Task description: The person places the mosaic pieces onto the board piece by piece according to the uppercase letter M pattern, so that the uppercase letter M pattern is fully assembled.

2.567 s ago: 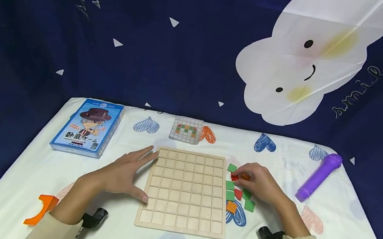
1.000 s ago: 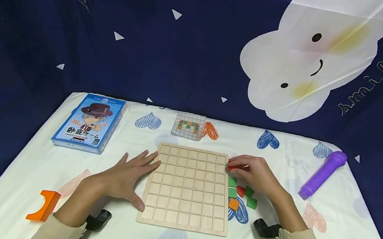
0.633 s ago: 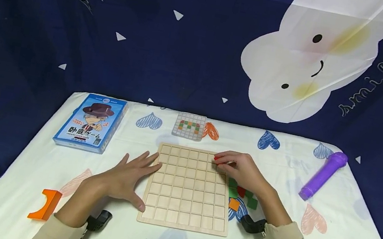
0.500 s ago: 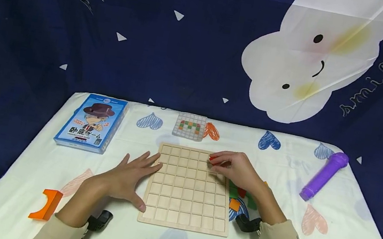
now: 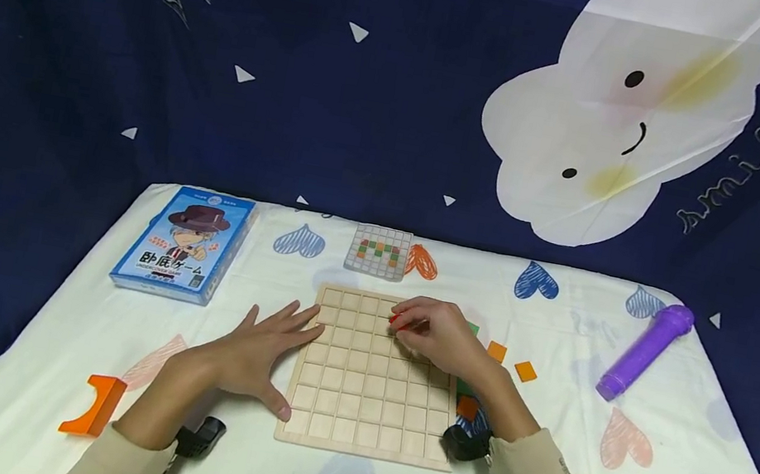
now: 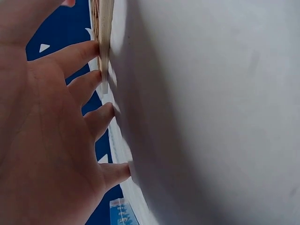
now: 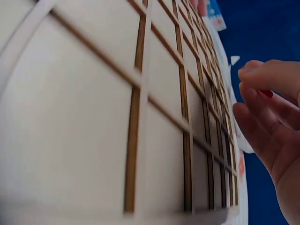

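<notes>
The right hand [image 5: 442,338] pinches a red piece [image 5: 397,320] over the far rows of the pale, gridded wooden board [image 5: 362,386], hiding most of it, so its outline is unclear. The left hand [image 5: 245,355] lies spread, touching the board's left edge. Just right of the board, the right forearm [image 5: 509,401] partly covers green tiles [image 5: 473,330]; orange tiles [image 5: 497,351] lie nearby. Half a second ago the piece was nearer the board's right edge.

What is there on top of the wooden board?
Visible cells of the board are bare. Above it, the right hand pinches a red piece, hiding some cells; the left hand touches its edge.
</notes>
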`<state>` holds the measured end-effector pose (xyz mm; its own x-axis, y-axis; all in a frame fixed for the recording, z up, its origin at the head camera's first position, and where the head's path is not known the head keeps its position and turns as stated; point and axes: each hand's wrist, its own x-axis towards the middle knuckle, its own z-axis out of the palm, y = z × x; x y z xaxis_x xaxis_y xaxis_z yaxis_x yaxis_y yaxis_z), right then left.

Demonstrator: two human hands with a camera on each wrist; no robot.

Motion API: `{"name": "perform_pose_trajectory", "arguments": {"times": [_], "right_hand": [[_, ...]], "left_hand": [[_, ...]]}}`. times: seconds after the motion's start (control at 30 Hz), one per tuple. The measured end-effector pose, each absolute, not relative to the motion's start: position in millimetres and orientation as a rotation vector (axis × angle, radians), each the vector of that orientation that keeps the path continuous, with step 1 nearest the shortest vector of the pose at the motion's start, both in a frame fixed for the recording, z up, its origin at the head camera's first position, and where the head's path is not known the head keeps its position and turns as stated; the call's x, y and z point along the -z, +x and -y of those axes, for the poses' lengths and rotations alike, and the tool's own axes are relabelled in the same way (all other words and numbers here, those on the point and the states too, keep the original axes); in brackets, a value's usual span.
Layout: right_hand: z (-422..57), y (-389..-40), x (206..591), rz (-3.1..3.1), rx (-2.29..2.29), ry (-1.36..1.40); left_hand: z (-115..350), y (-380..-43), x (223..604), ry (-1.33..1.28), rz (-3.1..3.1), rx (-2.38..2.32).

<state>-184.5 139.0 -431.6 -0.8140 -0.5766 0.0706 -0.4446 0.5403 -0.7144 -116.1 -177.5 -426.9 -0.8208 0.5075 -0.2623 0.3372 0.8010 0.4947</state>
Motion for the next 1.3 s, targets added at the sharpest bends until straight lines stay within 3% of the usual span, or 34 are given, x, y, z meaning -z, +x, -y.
{"name": "perform_pose_trajectory", "arguments": {"times": [1.3], "right_hand": [[-76.2, -181.5, 438.1, -2.563, 0.97, -1.072]], "left_hand": [[176.5, -115.8, 424.7, 0.623, -2.602, -0.598]]}}
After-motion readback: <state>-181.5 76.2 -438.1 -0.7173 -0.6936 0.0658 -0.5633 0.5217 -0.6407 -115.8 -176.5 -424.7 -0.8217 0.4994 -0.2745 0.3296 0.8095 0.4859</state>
